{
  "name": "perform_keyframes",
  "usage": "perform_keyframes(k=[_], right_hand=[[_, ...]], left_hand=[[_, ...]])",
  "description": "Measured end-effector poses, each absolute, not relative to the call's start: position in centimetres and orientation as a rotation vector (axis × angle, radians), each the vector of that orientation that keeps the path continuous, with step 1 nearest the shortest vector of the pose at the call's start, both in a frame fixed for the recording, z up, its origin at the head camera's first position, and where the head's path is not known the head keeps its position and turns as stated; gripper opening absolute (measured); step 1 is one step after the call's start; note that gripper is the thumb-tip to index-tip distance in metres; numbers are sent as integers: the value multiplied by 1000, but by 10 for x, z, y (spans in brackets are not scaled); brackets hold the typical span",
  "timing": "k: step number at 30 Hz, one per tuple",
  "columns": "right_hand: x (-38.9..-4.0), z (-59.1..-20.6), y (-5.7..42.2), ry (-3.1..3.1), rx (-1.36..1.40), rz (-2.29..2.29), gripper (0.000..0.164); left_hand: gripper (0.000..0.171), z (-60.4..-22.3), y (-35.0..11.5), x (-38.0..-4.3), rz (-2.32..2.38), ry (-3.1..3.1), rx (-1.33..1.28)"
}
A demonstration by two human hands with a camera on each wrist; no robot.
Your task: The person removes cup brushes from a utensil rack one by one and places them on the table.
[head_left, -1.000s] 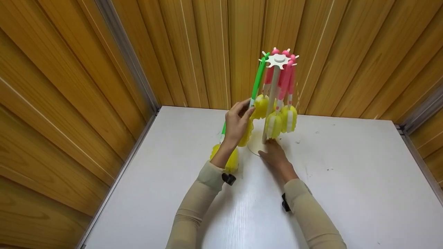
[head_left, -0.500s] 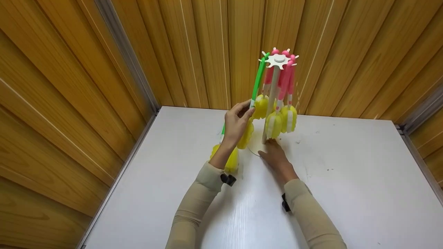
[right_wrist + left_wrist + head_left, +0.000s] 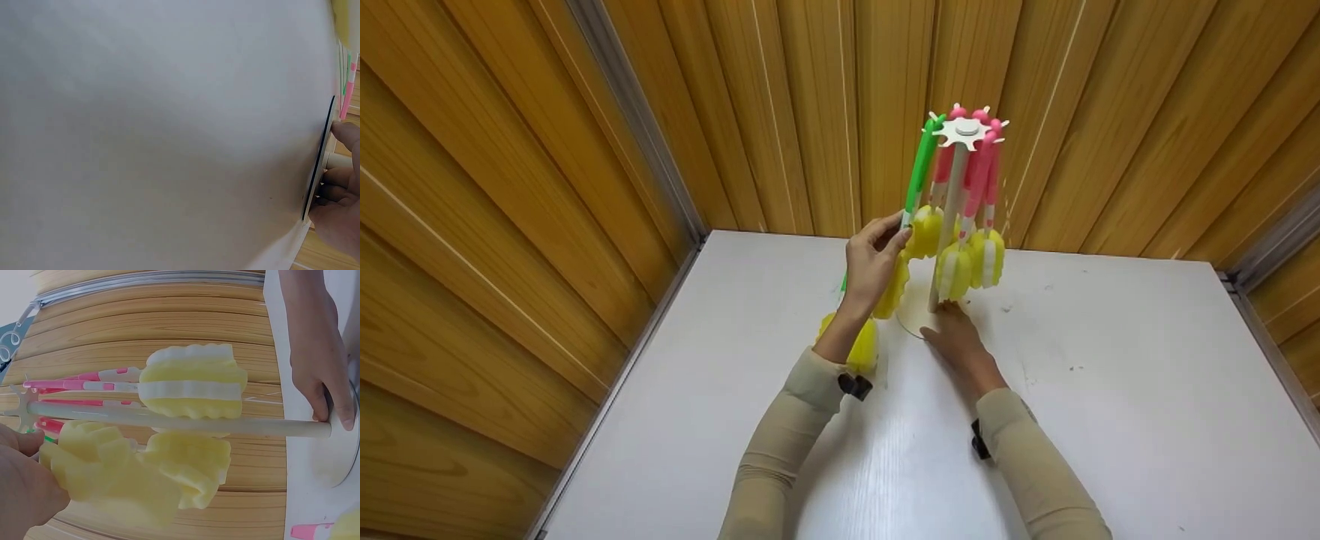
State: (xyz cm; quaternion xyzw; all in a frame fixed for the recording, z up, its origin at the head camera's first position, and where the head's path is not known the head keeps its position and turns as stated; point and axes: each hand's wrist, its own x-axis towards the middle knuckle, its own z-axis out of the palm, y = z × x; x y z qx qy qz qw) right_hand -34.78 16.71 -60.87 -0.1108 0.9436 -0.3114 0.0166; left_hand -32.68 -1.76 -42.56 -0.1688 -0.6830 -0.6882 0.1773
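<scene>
The left hand (image 3: 872, 262) pinches a green brush (image 3: 920, 169) between thumb and fingers at the white section of its handle. The other fingers are bent behind it. From this grip the green handle rises at a slight tilt to the top (image 3: 960, 133) of the stand, above and to the right of the left hand. Its upper end meets the outer hooks there; whether it is seated in one cannot be told. The brush's yellow sponge (image 3: 894, 289) is below the grip, beside the palm and partly hidden by it.

The right hand (image 3: 958, 337) is lower and nearer the person. It presses on the round base (image 3: 913, 309) from above, thumb set apart from the fingers. The fingertips are at the foot of the pole (image 3: 949, 225), which stands upright between the two hands' working positions.

Pink brushes (image 3: 981, 176) hang from the top, to the right of the left hand and above the right hand. Their sponges (image 3: 955, 271) surround the pole; the nearest ones are directly over the right hand's fingers.

Below the left hand, partly covered by its wrist, a loose sponge (image 3: 864, 346) rests on the table (image 3: 1110, 420). In the left wrist view, a pink handle (image 3: 304, 531) lies next to it.
</scene>
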Motion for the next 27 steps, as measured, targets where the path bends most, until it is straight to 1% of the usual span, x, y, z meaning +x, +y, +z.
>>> perform_keyframes(k=[8, 15, 21, 27], right_hand=[[-349, -610, 167, 2936, -347, -955, 76], [-347, -609, 169, 2978, -408, -936, 65], [-348, -611, 169, 3011, -442, -944, 62], [-348, -610, 168, 2994, -428, -968, 65]], left_hand=[[32, -425, -19, -329, -1956, -1935, -458], [32, -423, -21, -330, -1964, -1907, -448], [31, -420, -25, -327, -1950, -1911, -443], [32, -419, -28, -327, -1935, -1913, -445]])
